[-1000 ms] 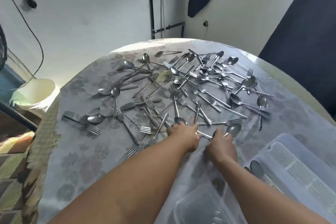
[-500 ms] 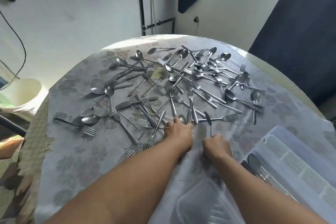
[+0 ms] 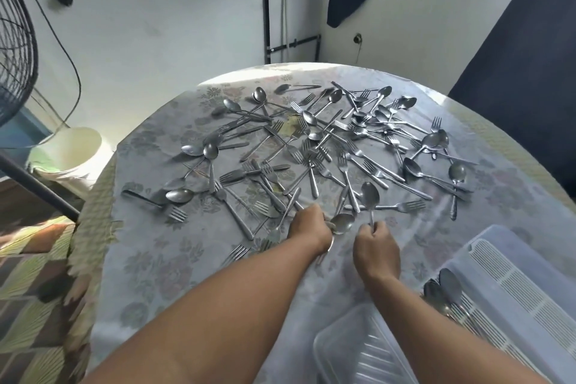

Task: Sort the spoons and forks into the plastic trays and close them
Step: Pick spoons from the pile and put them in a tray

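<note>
Two hands [image 3: 308,227], two plastic trays [image 3: 530,262], dozens of spoons [image 3: 369,196] and forks [image 3: 402,206]

Round surface [image 3: 162,259] with a floral cloth, spoons and forks [image 3: 327,150] scattered across the middle, two plastic trays [image 3: 511,284] near the right edge.

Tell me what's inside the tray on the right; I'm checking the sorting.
A few spoons lie bowls up in the right tray. Their handles run behind the forearm, so anything further down is hidden.
</note>
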The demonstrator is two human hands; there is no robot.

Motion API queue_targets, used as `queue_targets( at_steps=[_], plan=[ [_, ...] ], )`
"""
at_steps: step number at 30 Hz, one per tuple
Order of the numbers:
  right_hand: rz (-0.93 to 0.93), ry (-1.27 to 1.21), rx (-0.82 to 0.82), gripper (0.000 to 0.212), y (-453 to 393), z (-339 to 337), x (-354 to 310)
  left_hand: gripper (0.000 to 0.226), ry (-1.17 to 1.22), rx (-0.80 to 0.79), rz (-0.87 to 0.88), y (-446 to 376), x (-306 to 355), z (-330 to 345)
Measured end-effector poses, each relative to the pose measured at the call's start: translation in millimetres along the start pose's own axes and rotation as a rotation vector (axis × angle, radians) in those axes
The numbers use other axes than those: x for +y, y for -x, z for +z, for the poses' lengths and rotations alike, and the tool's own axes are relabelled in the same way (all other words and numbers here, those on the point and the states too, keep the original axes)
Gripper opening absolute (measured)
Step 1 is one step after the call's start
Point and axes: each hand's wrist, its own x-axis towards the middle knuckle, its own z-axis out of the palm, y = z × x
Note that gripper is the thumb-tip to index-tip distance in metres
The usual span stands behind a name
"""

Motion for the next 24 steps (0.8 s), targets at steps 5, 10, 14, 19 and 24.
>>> queue_targets(
  at_steps=[5,10,14,19,24],
  plan=[
    [-0.026,-0.040,0.040,0.031,9.2,3.1,-8.5,0.057,-0.054,-0.021,-0.001,15.7,-0.8,-23.6],
    [-0.041,-0.038,0.023,0.036,23.4,14.4,-28.6,0.051,0.160,-0.083,-0.127,23.9,-14.9,-62.0],
    [-0.107,-0.043,-0.024,0.029,42.0,32.2,-56.7,0.033,0.169,-0.201,-0.142,27.4,-40.5,-90.5],
    [-0.192,-0.045,-0.054,0.024,62.9,59.9,-92.1,0.020,0.102,-0.378,-0.221,28.5,-74.2,-108.9],
    [-0.186,-0.024,-0.062,0.014,69.8,72.8,-110.1,0.027,0.108,-0.452,-0.320,28.8,-113.4,-140.6]
  ],
)
